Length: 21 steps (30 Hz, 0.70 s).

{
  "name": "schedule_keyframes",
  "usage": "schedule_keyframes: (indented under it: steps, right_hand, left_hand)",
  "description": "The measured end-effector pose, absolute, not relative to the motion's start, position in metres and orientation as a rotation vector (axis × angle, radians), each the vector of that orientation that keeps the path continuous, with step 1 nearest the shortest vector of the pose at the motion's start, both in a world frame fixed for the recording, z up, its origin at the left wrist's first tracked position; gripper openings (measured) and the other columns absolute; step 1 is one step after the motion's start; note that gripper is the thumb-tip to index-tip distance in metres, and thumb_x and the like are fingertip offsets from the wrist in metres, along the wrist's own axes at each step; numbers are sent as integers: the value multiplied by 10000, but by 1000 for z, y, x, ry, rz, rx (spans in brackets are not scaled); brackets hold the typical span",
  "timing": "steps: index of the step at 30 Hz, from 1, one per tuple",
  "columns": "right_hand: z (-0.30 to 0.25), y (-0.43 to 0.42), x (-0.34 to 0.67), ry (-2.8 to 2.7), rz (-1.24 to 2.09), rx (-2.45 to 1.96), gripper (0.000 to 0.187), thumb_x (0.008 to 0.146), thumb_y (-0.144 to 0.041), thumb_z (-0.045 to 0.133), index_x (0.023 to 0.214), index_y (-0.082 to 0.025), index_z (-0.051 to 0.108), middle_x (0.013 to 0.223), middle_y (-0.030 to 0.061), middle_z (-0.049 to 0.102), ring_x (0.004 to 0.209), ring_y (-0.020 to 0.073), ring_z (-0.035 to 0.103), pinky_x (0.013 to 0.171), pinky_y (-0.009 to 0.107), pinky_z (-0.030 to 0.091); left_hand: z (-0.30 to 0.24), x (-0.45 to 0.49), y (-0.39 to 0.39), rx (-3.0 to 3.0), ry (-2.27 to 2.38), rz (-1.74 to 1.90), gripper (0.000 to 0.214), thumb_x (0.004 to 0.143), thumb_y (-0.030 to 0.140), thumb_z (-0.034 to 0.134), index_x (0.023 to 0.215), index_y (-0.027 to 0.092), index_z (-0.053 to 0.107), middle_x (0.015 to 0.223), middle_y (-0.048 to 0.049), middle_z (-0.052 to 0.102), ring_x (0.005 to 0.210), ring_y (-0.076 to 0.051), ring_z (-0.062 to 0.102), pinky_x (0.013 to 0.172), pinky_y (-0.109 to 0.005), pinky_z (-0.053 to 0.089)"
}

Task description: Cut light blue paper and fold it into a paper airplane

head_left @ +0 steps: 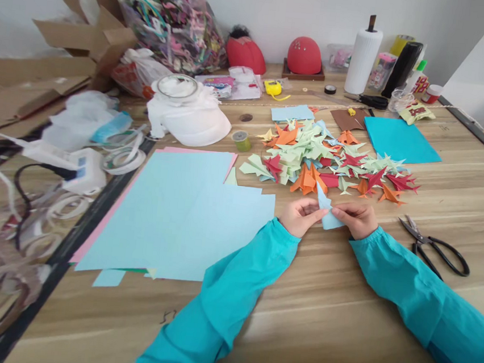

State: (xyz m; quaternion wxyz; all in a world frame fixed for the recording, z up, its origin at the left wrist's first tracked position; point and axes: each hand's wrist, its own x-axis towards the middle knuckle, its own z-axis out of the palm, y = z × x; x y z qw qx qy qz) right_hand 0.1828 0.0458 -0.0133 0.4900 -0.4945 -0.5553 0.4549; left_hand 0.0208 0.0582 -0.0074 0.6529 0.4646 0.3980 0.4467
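Note:
A partly folded piece of light blue paper [331, 220] is pinched between both hands above the table's front half. My left hand [302, 216] grips its left side with thumb and fingers. On the other side, my right hand [357, 218] pinches its right edge, fingers curled. One narrow point of the paper sticks up between them. Just beyond the hands lies a heap of folded paper cranes [302, 150] in pale green, orange, red and blue. Black-handled scissors [435, 246] rest with blades parted, right of my right hand.
Large light blue paper sheets [170, 214] lie at left over pink ones. A turquoise paper stack [400, 139] is at the back right. A white cloth-like bundle [190, 116], a spool [241, 140], a yellow tape measure [272, 87] and white cables [70, 159] surround the work area.

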Motion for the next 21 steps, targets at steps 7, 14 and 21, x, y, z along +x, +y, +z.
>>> schedule_keyframes:
  steps: [7, 14, 21]
  right_hand:
    - [-13, 46, 181, -1355, 1069, -1198, 301, 610, -494, 722, 670, -198, 732, 656, 39, 708, 579, 167, 627, 538, 277, 514]
    - [-16, 47, 183, -1320, 1041, -1217, 291, 620, -475, 722, 674, -189, 729, 635, 31, 695, 544, 143, 597, 510, 261, 499]
    - [-17, 49, 186, -1318, 1063, -1228, 302, 622, -484, 718, 685, -189, 731, 600, 21, 677, 515, 133, 572, 473, 252, 478]
  left_hand:
    - [-9, 21, 57, 1253, 1021, 997, 368, 582, 483, 725, 528, 161, 553, 450, 18, 578, 432, -103, 530, 456, -224, 437]
    - [-7, 21, 53, 1413, 1043, 923, 357, 632, 471, 690, 522, 152, 571, 488, -6, 601, 457, -104, 522, 473, -226, 414]
    - [-10, 21, 49, 1440, 1031, 931, 352, 695, 478, 635, 559, 159, 579, 517, -20, 615, 501, -123, 556, 518, -234, 439]
